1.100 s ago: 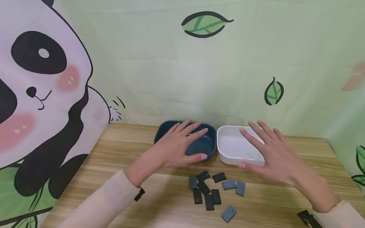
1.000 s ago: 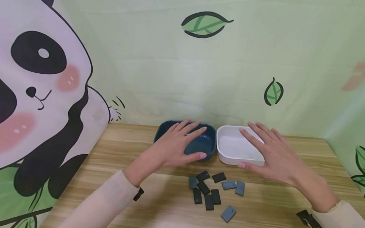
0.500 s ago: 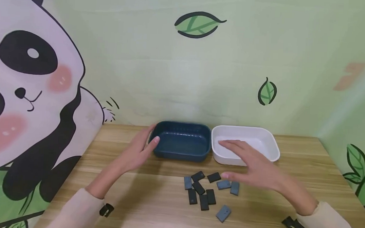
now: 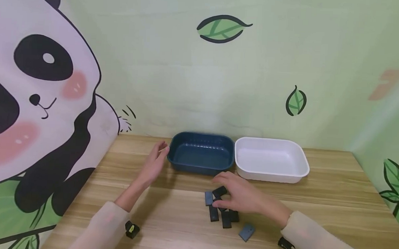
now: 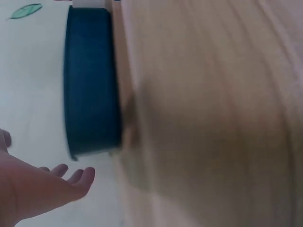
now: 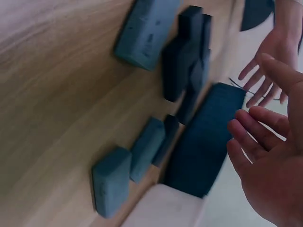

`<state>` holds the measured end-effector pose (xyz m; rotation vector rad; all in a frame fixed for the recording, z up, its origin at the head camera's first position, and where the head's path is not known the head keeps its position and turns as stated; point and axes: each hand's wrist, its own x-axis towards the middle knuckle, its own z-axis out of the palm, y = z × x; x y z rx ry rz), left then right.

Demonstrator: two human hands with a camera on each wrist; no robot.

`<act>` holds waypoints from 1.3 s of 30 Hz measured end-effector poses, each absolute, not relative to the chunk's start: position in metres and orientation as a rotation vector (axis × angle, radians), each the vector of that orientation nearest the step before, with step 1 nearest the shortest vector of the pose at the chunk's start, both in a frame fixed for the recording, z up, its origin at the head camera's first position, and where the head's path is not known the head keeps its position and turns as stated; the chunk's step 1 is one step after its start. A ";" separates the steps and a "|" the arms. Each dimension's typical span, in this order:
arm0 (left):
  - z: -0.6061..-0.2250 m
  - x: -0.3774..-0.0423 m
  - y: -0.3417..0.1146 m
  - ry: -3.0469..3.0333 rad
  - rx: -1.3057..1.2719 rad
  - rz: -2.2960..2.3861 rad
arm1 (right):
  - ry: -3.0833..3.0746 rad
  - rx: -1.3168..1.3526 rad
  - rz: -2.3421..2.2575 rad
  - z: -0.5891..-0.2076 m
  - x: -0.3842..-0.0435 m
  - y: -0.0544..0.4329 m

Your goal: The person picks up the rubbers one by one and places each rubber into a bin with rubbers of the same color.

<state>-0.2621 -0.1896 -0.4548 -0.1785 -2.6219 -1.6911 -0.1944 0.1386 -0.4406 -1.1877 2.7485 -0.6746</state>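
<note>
Right hand (image 4: 241, 195): is hovering over the tiles (image 4: 213, 213), thumb and fingers standing apart.
Left hand (image 4: 152, 167): is hanging beside the blue tub (image 4: 199, 168), fingers curving loosely.
Tiles: black and grey-blue, are lying on the table (image 4: 178, 220), before the blue tub; white tub (image 4: 267, 177) is standing beside it.

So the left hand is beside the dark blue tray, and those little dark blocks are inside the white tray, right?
Not quite: the little dark blocks lie on the wooden table, not inside the white tray, as the head view shows. The left hand is beside the dark blue tray.
</note>
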 end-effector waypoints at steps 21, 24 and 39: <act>-0.487 -0.292 -0.181 -2.371 0.083 -2.144 | 2.734 -1.340 -0.501 -0.473 -0.213 0.114; -0.488 -0.294 -0.181 -2.383 0.092 -2.128 | 2.725 -1.321 -0.523 -0.476 -0.215 0.116; -0.504 -0.306 -0.202 -2.253 0.001 -2.458 | 2.720 -1.301 -0.490 -0.476 -0.219 0.115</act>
